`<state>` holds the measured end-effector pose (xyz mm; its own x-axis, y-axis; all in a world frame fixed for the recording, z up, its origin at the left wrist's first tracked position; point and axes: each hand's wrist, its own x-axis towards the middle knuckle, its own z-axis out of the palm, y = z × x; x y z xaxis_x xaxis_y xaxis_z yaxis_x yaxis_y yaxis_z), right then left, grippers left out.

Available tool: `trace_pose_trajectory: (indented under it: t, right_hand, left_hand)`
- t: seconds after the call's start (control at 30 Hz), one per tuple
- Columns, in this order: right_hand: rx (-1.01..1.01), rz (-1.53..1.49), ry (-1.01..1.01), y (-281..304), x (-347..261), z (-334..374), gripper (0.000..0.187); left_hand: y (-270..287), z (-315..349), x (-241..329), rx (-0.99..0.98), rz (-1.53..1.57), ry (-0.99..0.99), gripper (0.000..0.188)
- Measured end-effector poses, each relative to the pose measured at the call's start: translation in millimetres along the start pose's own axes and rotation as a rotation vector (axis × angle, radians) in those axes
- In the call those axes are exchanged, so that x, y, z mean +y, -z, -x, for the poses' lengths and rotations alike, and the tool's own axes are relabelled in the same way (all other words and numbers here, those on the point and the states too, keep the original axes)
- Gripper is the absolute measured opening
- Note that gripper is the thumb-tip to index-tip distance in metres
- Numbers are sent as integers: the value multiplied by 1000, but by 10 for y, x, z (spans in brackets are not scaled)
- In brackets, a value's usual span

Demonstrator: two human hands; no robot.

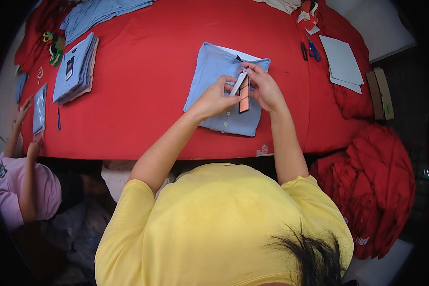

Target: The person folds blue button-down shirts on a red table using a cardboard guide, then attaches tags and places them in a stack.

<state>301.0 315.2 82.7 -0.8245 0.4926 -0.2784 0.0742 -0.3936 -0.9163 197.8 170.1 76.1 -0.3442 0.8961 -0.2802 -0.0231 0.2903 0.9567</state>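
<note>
- Nearest the camera, dark hair [312,250] is spread over the yellow top [214,214] of the person.
- Most of the view is taken up by the desk [148,95], which is covered in red cloth.
- At the lower right, a heap of red fabric [374,186] is gathered beside the desk.
- The left arm [169,143] is bent and angled up to the right; the right arm [289,143] is held steeper, tilted slightly to the left, so that both are brought together over the blue shirt.
- The blue shirt [202,78] is laid folded on the desk, just beyond its near edge, with small pale buttons seen on its lower part.
- Farther left, a stack of folded garments [74,71] is set down; at the right, pale sheets [341,59] are laid overlapping.
- The right hand [263,86] is curled inward, with a narrow pinch of thumb and fingers closed at the upper end of the tags.
- The left hand [218,99] is bent, its thumb and fingers only a little parted and set on the tags from the left.
- Between both, above the shirt, an orange tag [244,98] with dark edges and a narrower white tag [237,85] are held, the white one slanted.
</note>
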Motion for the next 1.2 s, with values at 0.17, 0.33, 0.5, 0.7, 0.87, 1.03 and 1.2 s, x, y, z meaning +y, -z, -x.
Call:
trace_pose_trajectory:
  t: [0.17,0.33,0.5,0.7,0.87,1.03,1.2]
  right_hand:
    - [11,192,-2,-31,-68,81,37]
    - [-11,199,20,94,-84,32,36]
    - [4,43,33,69,-2,32,35]
    - [-40,101,76,14,177,33,37]
    - [33,887,149,-105,-95,33,44]
    - [465,1358,485,793,92,-594,47]
    - [264,502,11,1129,226,-940,34]
  left_hand:
    - [199,-87,-222,-146,587,138,41]
    - [159,-5,-172,-60,467,86,37]
    - [43,16,-242,129,246,-77,39]
    - [-99,-66,-227,123,203,-79,55]
    - [155,25,-292,222,-234,-86,61]
    - [326,76,86,347,-785,-110,59]
    - [964,-716,-230,489,-512,158,46]
